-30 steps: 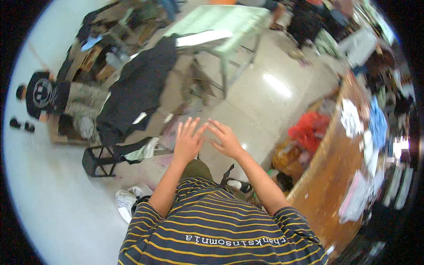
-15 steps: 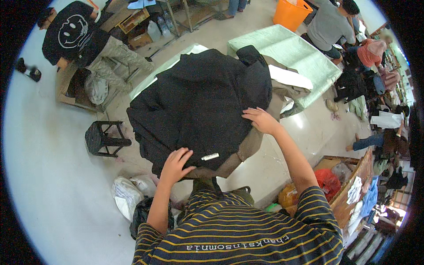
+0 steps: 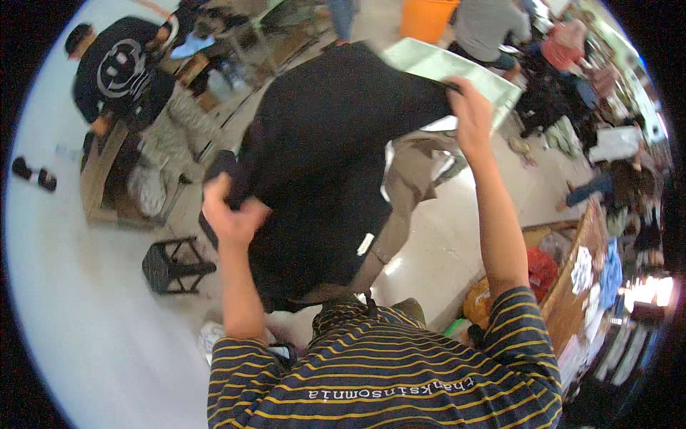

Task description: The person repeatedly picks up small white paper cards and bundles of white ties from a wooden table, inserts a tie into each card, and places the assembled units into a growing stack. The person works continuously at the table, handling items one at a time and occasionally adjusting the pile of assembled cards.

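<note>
A large black cloth (image 3: 321, 121) is spread in front of me, its far part lifted between my hands. My right hand (image 3: 471, 118) is raised at the right and pinches a corner of it. At the left edge my left hand (image 3: 232, 214), smeared by motion, is closed on the cloth, with a dark fold standing above its fingers. A small white tag (image 3: 365, 244) lies on the near part of the cloth. Under it, to the right, hangs a taupe cloth (image 3: 411, 171) with some white edges showing. What supports the cloths is mostly hidden.
A pale green covered table (image 3: 493, 82) stands beyond, with an orange bin (image 3: 427, 18) behind it. At left are a black stool (image 3: 179, 266) and a person in a black shirt (image 3: 121, 71). A wooden bin (image 3: 575, 286) with bags is at right; other people sit farther off.
Both hands, lying flat on the black cloth before, now grip and lift it. My right hand rose up and right; my left moved up and left. The tag shifted right and tilted.
</note>
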A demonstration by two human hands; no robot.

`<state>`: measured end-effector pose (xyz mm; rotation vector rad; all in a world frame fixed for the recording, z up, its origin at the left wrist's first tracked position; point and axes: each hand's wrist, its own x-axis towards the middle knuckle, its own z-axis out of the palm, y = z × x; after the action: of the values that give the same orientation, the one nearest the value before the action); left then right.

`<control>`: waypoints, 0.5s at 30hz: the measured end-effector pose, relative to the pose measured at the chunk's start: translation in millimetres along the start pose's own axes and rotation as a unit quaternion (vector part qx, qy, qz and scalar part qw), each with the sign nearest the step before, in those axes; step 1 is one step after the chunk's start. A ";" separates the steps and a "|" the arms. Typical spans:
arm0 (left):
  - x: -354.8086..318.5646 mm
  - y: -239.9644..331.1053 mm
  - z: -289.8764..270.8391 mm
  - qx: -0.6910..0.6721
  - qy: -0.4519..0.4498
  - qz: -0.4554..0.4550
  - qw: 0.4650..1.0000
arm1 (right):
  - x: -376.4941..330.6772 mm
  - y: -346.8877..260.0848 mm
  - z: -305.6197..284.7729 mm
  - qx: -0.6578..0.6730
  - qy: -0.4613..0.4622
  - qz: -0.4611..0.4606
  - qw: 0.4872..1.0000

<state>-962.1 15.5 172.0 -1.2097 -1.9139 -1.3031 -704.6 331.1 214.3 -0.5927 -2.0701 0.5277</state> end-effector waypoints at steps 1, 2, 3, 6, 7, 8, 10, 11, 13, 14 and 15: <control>4.8 9.9 4.1 -0.069 -0.106 0.097 0.987 | -23.9 0.3 -38.8 0.005 0.060 0.006 0.998; 8.3 19.5 8.5 -0.113 -0.252 0.128 0.953 | -52.8 0.8 -64.5 0.011 0.021 0.026 0.999; 10.8 30.6 26.6 -0.151 -0.358 0.114 0.914 | -81.9 4.6 -92.1 0.013 -0.018 0.039 0.999; -1.6 83.3 81.9 -0.184 -0.600 0.078 0.775 | -177.4 13.8 -202.9 -0.029 -0.330 0.223 0.917; -3.7 107.5 106.7 -0.206 -0.694 0.023 0.689 | -212.0 9.7 -238.3 -0.032 -0.229 0.282 0.931; -2.6 134.3 131.0 -0.221 -0.693 0.049 0.685 | -244.6 4.8 -268.1 -0.041 -0.062 0.317 0.946; -9.5 208.0 189.9 -0.325 -0.523 0.086 0.783 | -311.6 -12.8 -317.1 -0.129 0.128 0.379 0.908; -15.7 251.0 215.4 -0.351 -0.448 0.086 0.818 | -346.4 -24.3 -339.9 -0.181 0.033 0.448 0.875; -34.1 334.9 248.3 -0.315 -0.433 0.247 0.808 | -422.9 -60.5 -370.0 -0.177 0.142 0.494 0.839; -47.1 376.3 260.0 -0.354 -0.455 0.274 0.770 | -466.4 -85.9 -377.9 -0.166 0.256 0.478 0.824; -60.9 415.3 269.1 -0.396 -0.495 0.278 0.721 | -509.1 -108.3 -376.1 -0.104 0.302 0.546 0.775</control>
<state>-550.5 295.3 201.5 -3.1265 -1.1787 -1.2113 -160.3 -1.7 140.6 -1.8556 -0.9969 0.6150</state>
